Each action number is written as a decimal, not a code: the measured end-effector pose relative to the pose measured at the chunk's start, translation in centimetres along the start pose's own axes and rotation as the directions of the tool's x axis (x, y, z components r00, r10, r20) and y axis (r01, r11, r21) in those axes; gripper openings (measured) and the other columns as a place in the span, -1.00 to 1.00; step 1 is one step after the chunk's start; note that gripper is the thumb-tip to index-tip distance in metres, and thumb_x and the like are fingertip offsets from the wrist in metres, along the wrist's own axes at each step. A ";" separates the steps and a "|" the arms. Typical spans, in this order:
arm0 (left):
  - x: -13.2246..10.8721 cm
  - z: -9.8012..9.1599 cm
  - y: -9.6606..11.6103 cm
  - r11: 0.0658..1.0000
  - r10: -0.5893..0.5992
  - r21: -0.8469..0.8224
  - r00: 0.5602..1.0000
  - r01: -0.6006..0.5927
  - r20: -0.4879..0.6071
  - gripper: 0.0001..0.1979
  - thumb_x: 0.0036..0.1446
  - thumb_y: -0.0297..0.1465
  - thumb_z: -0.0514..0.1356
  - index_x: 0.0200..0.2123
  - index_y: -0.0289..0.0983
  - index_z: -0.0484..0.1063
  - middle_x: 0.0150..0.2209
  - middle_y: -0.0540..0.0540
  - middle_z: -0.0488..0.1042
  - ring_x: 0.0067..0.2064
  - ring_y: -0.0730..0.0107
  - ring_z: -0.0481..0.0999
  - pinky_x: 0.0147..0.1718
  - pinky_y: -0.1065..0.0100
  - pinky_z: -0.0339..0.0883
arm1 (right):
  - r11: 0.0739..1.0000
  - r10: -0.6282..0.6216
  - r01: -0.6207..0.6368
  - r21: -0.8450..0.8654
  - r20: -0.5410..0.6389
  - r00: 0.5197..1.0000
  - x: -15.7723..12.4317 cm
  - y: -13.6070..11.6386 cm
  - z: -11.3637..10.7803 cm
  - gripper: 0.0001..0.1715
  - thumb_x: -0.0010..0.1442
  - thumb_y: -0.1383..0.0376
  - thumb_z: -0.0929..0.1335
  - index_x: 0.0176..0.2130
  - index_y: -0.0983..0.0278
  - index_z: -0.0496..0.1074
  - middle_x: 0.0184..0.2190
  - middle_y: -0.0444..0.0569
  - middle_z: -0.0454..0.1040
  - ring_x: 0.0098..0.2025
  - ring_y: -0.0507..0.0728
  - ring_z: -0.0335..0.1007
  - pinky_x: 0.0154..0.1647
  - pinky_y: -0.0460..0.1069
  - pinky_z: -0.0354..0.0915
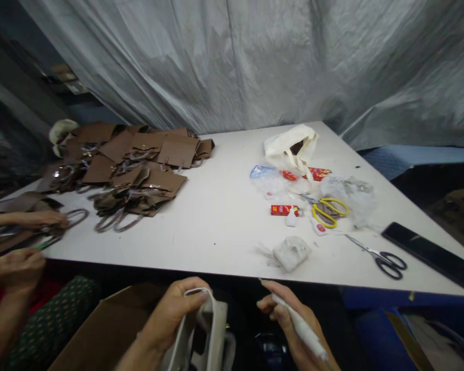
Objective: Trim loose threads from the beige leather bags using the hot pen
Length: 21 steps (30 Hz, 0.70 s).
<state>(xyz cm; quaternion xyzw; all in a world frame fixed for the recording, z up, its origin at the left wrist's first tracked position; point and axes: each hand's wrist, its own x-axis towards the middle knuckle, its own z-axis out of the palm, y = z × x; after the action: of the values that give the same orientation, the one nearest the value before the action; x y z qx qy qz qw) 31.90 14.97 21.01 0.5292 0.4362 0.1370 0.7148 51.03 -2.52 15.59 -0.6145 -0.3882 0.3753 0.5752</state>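
Observation:
My left hand (170, 314) grips the upper rim of an off-white bag (218, 330) below the table's front edge, thumb on top and fingers round its side. The bag's mouth stands open towards me, and its lower part runs out of view. To its right, my right hand (299, 319) is closed round a slim white pen-like tool (303, 330) that looks wrapped, with a thin tip pointing up and left. The tool is apart from the bag. Just beyond, on the table, lies a lumpy grey-white wad (292, 253) with dark smudges beside it.
Brown bags (178, 151) are heaped at the table's (216, 226) left. A co-worker's hands (21, 268) handle one there. To the right lie black scissors (388, 264), yellow-handled scissors (328, 212), a phone (429, 252), a red box (280, 210) and a cream cloth bag (282, 144). Below stands a cardboard box (104, 330).

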 end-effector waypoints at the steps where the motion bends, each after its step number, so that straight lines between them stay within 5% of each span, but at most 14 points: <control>1: 0.1 -0.8 0.6 0.995 -0.035 -0.099 0.999 0.033 -0.016 -0.77 -0.04 -0.27 0.48 -0.41 -0.29 0.59 -0.54 -0.05 0.58 -0.51 0.35 0.50 -0.42 0.37 0.36 | 1.000 -0.016 0.016 -0.019 -0.017 1.000 -0.2 -0.1 -0.8 -0.48 0.47 -0.06 0.23 0.21 0.13 0.45 -0.15 0.01 0.64 -0.16 0.17 0.61 -0.08 -0.02 0.50; 5: 1.2 -1.1 2.4 0.957 -0.094 -0.276 0.995 0.084 -0.022 -0.74 -0.07 -0.31 0.49 -0.47 -0.29 0.50 -0.60 -0.04 0.54 -0.56 0.37 0.48 -0.45 0.38 0.37 | 0.993 0.012 -0.039 -0.108 -0.239 0.971 -0.5 -0.6 -3.3 -0.46 0.46 -0.09 0.23 0.07 0.17 0.56 -0.37 -0.05 0.53 -0.38 0.12 0.49 -0.30 -0.05 0.47; 9: 2.6 3.9 0.4 0.953 -0.156 -0.255 0.987 0.162 0.047 -0.70 -0.16 -0.30 0.53 -0.51 -0.31 0.50 -0.62 -0.01 0.49 -0.57 0.47 0.38 -0.48 0.45 0.26 | 0.989 0.042 -0.100 -0.112 -0.428 0.903 0.4 -0.5 -5.6 -0.53 0.45 -0.08 0.24 -0.17 0.20 0.48 -0.49 -0.12 0.43 -0.48 0.09 0.37 -0.49 -0.09 0.37; 14: 4.4 9.8 -4.7 0.994 -0.107 -0.033 0.994 0.106 -0.011 -0.72 -0.15 -0.26 0.47 -0.54 -0.32 0.51 -0.59 -0.03 0.49 -0.50 0.40 0.39 -0.43 0.40 0.20 | 0.960 -0.052 -0.086 -0.266 -0.471 0.880 2.0 0.3 -8.5 -0.60 0.40 -0.04 0.32 -0.21 0.20 0.51 -0.45 -0.08 0.53 -0.42 0.13 0.48 -0.49 -0.08 0.41; 21: 6.1 9.7 -7.0 0.989 -0.142 -0.044 0.990 0.143 0.026 -0.55 -0.25 -0.06 0.53 -0.56 -0.30 0.50 -0.61 -0.02 0.48 -0.51 0.40 0.34 -0.45 0.37 0.12 | 0.948 -0.100 -0.086 -0.308 -0.543 0.834 3.5 0.7 -10.0 -0.60 0.38 -0.02 0.35 -0.12 0.21 0.59 -0.34 -0.02 0.63 -0.34 0.18 0.58 -0.28 -0.02 0.53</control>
<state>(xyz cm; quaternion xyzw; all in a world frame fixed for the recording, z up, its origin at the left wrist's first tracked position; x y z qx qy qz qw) 41.09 9.95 12.49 0.4818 0.4614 0.0896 0.7395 61.63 -3.50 15.39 -0.7798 -0.2636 0.1122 0.5567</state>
